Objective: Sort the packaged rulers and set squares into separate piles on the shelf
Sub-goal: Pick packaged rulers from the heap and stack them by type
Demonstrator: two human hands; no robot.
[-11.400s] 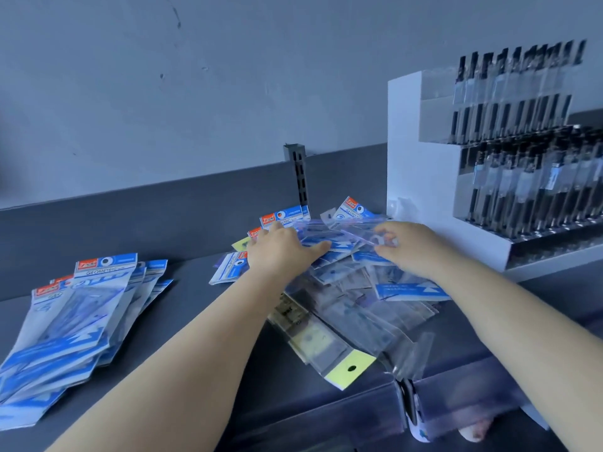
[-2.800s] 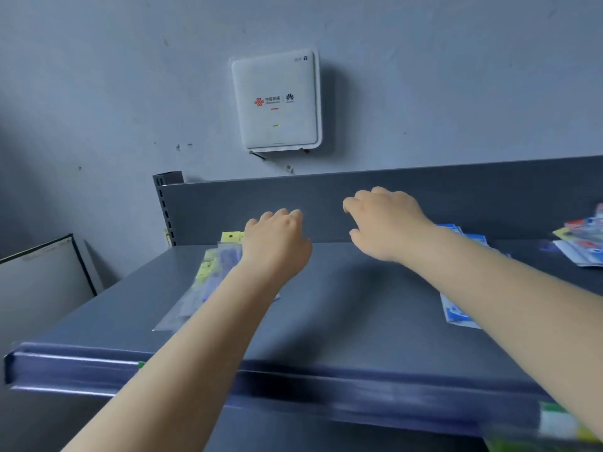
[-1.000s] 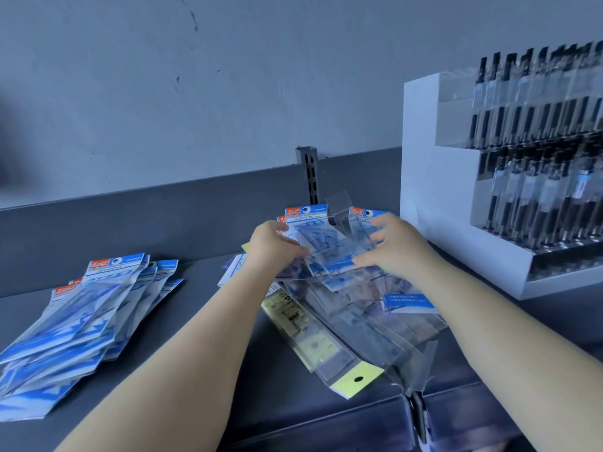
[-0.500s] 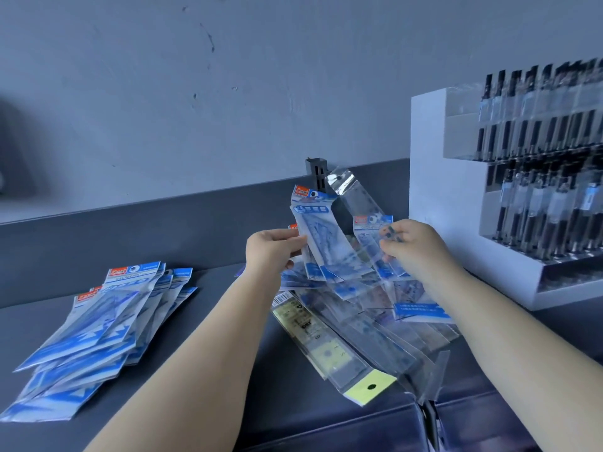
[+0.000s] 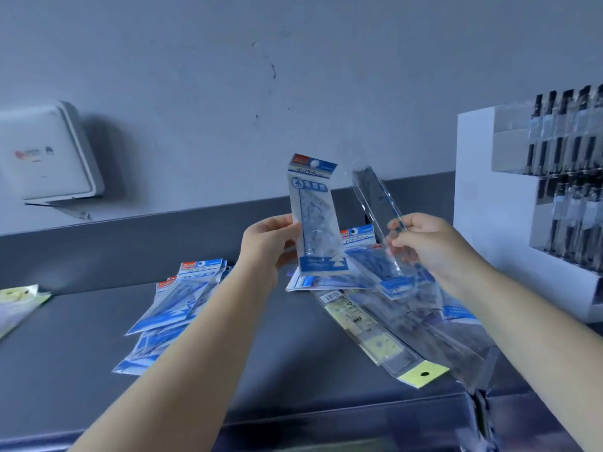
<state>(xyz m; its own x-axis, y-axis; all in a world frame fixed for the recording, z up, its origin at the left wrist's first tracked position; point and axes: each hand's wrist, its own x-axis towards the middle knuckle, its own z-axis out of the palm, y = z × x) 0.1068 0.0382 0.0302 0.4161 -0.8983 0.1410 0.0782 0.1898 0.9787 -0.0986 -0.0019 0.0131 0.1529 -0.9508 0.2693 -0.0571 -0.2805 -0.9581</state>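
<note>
Your left hand point(image 5: 266, 246) is pinching a blue set-square pack point(image 5: 316, 220) upright by its edge, thumb in front. Your right hand point(image 5: 421, 246) is gripping a clear ruler pack point(image 5: 380, 207), tilted, fingers curled round it. Both are hovering above the mixed pile point(image 5: 391, 308) on the shelf point(image 5: 293, 353); the sorted blue pile point(image 5: 173, 308) is lying to the left.

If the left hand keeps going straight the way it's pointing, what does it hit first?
Probably the clear ruler pack in the right hand. The left hand, holding the blue set square pack, points rightward at it, though depth is unclear.
</note>
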